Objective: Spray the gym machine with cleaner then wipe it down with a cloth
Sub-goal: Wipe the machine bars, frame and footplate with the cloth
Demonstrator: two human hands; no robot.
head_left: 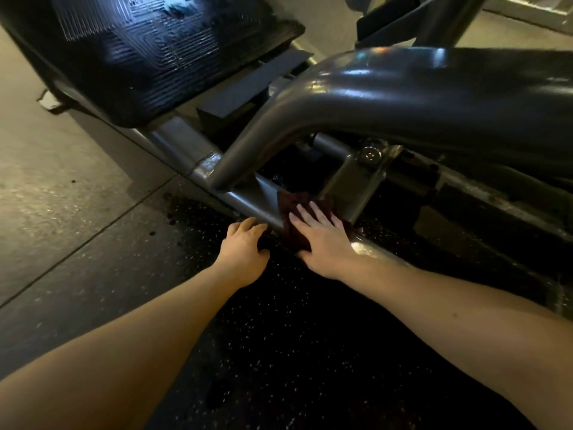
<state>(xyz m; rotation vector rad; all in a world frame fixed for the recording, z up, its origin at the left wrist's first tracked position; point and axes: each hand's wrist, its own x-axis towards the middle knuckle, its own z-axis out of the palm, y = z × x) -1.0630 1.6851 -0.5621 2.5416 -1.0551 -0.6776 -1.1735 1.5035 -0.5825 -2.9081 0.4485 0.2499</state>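
The right hand (319, 240) lies flat with its fingers straight and spread, pressing a dark red cloth (294, 201) onto the low rail (248, 201) of the gym machine (465, 88). A flat palm seems chosen to keep as much cloth as possible against the metal, and the cloth drapes over the rail's top and near side so both get rubbed at once. Just beside it, the left hand (245, 246) has its fingers curled over the same rail, thumb on the near face; it holds no cloth, and most likely grips the rail to steady a person leaning low.

The rail to the right of the wiping hand shines wet, which suggests cleaner is already on and this is the wiping stage. No spray bottle is in view. Past the cloth, a bent tube (341, 97) meets the rail and a bracket (353, 181) stands behind it, tight corners the cloth must work around. A ribbed black footplate (139, 57) sits farther off, above the speckled floor (279, 321).
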